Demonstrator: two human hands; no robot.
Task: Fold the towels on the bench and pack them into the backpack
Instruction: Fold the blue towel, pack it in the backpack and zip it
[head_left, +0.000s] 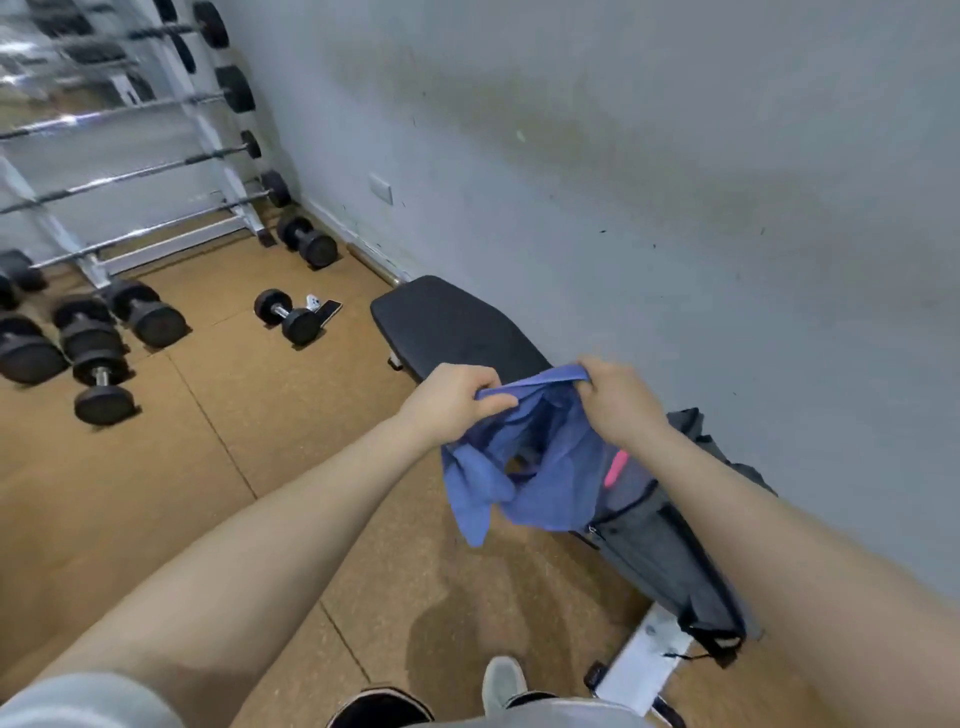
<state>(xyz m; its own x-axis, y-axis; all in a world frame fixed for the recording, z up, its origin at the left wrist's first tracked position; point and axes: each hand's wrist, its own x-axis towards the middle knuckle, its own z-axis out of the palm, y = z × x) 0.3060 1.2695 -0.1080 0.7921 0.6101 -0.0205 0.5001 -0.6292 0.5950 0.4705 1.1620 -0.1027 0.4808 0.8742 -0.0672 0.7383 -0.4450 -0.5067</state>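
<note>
Left hand (451, 400) pinched one top corner of the blue towel (524, 467); right hand (621, 397) pinched the other. Towel hung rumpled above the bench (457, 327), just left of the grey backpack (660, 540). Judged: folding barely begun; next, shake flat, bring corners together.

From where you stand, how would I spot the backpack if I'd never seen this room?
Find the black bench along the grey wall. On its near end lies the backpack, just below the blue towel held up in both hands. It is the only grey bag there, with black zips and something pink showing at its open top.
</note>
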